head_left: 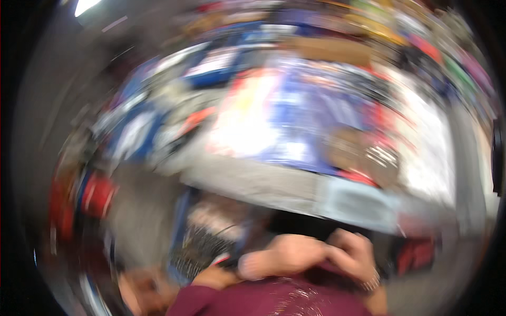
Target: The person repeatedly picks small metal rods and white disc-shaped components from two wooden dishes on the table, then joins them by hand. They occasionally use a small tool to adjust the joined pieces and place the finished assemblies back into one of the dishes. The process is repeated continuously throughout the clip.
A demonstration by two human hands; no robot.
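Observation:
Strong motion smears the whole picture. My left hand (pixel 284 255) is held close in front of my maroon top (pixel 295 297), its fingers curled in. A dark band with a bit of red (pixel 224 262) shows at the left wrist. Meeting it from the right is my right hand (pixel 352 255), also with bent fingers; a bracelet (pixel 372 283) circles that wrist. The two hands touch or nearly touch at the fingertips. Whatever they may hold between them is hidden. Both are just below the near edge of a grey worktable (pixel 253 179).
Blue and white sheets or packets (pixel 300 116) cover the worktable, with a round brown and silvery object (pixel 382 158) on them. A light blue tray-like piece (pixel 361 203) is at the near edge. Below stands a blue crate (pixel 182 226) with dark contents. Blue bins (pixel 139 131) line the left.

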